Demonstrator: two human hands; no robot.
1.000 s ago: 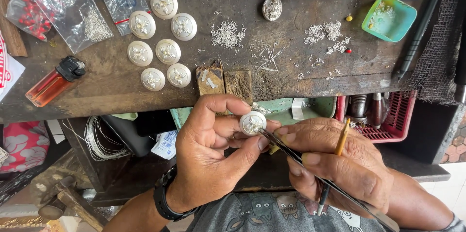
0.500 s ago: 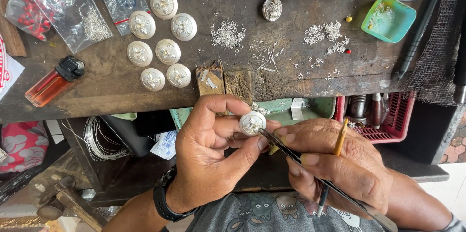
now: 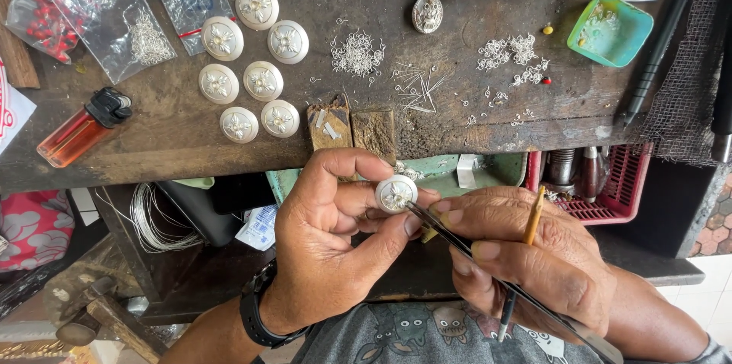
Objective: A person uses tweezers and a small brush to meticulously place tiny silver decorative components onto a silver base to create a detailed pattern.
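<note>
My left hand [image 3: 332, 246] pinches a small round white disc with a silver flower [image 3: 396, 193] between thumb and fingers, just below the workbench's front edge. My right hand [image 3: 526, 257] grips long dark tweezers [image 3: 457, 240] whose tips touch the disc's lower right side. The same hand also holds a thin yellow-handled brush [image 3: 531, 221] between its fingers. A black watch band sits on my left wrist.
On the dark wooden bench [image 3: 183, 135] lie several more white discs [image 3: 252, 78], piles of tiny silver wire curls [image 3: 357, 54], plastic bags of beads [image 3: 91, 13], an orange lighter [image 3: 80, 129] and a green dish [image 3: 610, 28]. A red basket [image 3: 610, 192] and wire coil [image 3: 156, 219] sit below.
</note>
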